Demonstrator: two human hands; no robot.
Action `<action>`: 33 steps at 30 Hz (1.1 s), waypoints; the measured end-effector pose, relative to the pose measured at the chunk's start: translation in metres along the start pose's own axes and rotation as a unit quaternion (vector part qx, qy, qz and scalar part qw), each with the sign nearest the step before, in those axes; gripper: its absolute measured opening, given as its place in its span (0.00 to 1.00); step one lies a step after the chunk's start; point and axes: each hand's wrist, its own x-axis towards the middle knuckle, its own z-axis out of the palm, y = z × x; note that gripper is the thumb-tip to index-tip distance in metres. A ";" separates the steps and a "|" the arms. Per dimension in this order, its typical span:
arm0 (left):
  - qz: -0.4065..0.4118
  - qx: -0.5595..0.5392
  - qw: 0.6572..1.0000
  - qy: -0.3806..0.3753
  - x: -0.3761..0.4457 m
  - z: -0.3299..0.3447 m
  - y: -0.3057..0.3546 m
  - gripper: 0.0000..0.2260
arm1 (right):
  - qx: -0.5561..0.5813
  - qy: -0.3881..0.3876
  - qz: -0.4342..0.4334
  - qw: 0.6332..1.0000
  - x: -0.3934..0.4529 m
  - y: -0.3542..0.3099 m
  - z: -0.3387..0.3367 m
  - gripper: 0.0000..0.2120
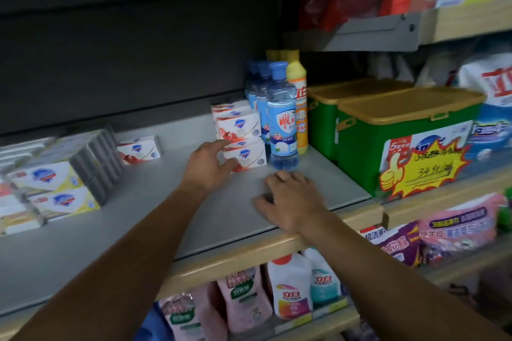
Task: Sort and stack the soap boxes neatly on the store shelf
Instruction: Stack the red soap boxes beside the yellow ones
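Observation:
Red-and-white soap boxes (240, 130) stand stacked two high on the grey shelf (155, 202), beside the bottles. My left hand (208, 164) is at the left end of the lower box (246, 156), its fingers and thumb spread around that end. A single red-and-white soap box (140, 149) lies alone further left. Yellow-and-white soap boxes (55, 188) are stacked at the far left. My right hand (291, 199) rests flat on the shelf near its front edge, holding nothing.
Blue bottles (281, 116) and a yellow bottle (300, 108) stand right of the soap stack. Green tubs with gold lids (388, 130) fill the right side. Detergent bags and bottles (291, 285) sit on the lower shelf, red bags on the upper shelf.

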 end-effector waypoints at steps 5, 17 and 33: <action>-0.028 0.045 0.998 -0.014 0.023 0.023 -0.003 0.26 | 0.006 0.006 -0.007 1.000 0.001 0.002 0.003 0.29; -0.052 -0.063 0.996 0.025 0.001 0.007 -0.011 0.18 | 0.010 -0.003 -0.009 1.000 0.001 0.002 0.001 0.29; -0.168 -0.452 0.876 -0.014 -0.130 -0.107 -0.095 0.07 | 0.313 0.016 -0.254 0.915 0.005 -0.115 0.006 0.40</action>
